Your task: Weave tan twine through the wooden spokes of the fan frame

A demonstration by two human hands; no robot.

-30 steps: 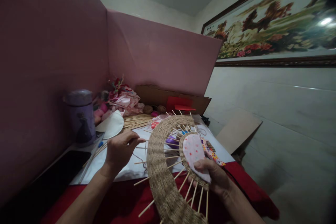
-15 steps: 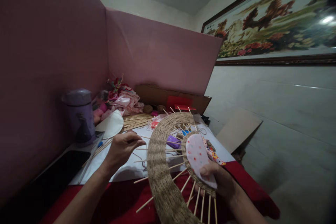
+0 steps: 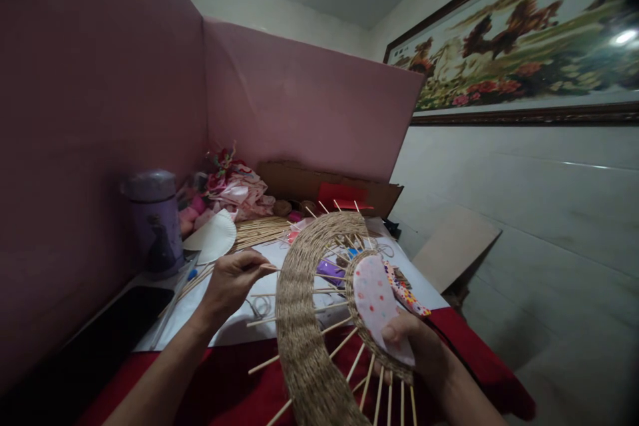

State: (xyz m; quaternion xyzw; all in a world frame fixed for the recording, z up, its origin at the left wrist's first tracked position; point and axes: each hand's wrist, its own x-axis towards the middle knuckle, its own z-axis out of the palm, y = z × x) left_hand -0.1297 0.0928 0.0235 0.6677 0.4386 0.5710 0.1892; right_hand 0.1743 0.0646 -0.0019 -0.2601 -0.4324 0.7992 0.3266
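Observation:
My right hand (image 3: 417,339) grips the inner end of a half-round woven fan (image 3: 304,319), thumb on its fabric-covered centre. That half-disc of pale pink dotted fabric (image 3: 375,303) is edged with woven cord. Thin wooden sticks fan out from it through a wide band of twisted brown cord, their tips poking past the outer edge. My left hand (image 3: 239,279) is pinched closed at the band's left edge, fingertips by a stick's tip. Whatever lies between those fingers is too small to make out. Loose thin cord (image 3: 259,307) lies on the white sheet below.
A purple lidded tumbler (image 3: 156,223), a dark phone-like slab (image 3: 137,319) and a white pleated paper piece (image 3: 219,239) are at left. Behind lie a bundle of sticks (image 3: 259,231), pink cloth (image 3: 244,193) and a cardboard strip (image 3: 294,180). A purple packet (image 3: 329,271) shows through the fan.
The fan has turned slightly counterclockwise, its left stick tips moving down. My left hand stays almost in place, now closer to the band's edge and a stick tip.

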